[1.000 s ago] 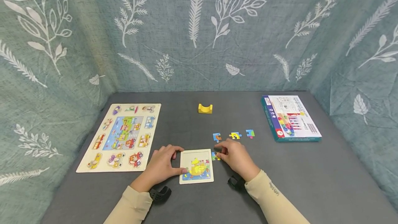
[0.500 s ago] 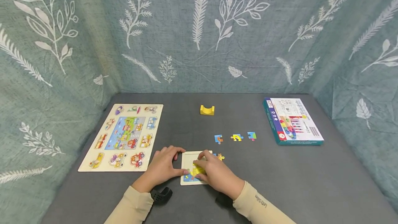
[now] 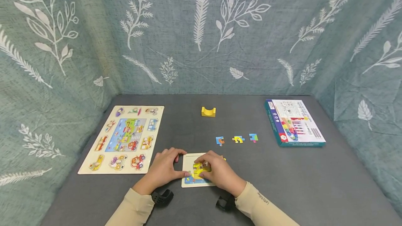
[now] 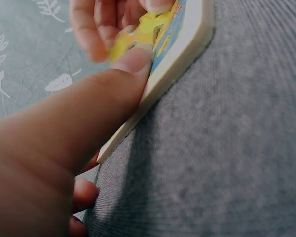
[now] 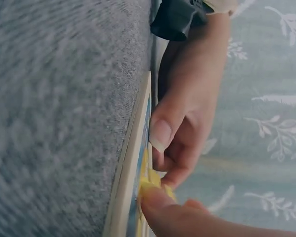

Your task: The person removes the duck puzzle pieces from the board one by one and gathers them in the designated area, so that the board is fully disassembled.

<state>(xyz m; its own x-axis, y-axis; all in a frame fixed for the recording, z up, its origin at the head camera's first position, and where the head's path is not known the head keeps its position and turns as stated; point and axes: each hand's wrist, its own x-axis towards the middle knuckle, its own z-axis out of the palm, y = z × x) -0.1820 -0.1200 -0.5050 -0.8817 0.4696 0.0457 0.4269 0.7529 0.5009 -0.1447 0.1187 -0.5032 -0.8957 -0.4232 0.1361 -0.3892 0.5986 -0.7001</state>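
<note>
A small square puzzle tray lies flat in front of me, partly filled with a yellow and blue picture. My left hand holds its left side, thumb on the lower left rim and index finger at the upper left corner. Over the tray, my right hand pinches a yellow puzzle piece between thumb and fingers. In the left wrist view that yellow piece stands tilted up from the tray. The right hand hides the tray's right part.
Three loose puzzle pieces lie beyond the tray: one orange-blue, one yellow, one blue-green. Another piece peeks out behind the right hand. A large vehicle puzzle board lies left, a yellow block behind, a box right.
My right hand has moved left from the loose piece beside the tray onto the tray, and a yellow piece is now raised in its fingers. The left hand has stayed put.
</note>
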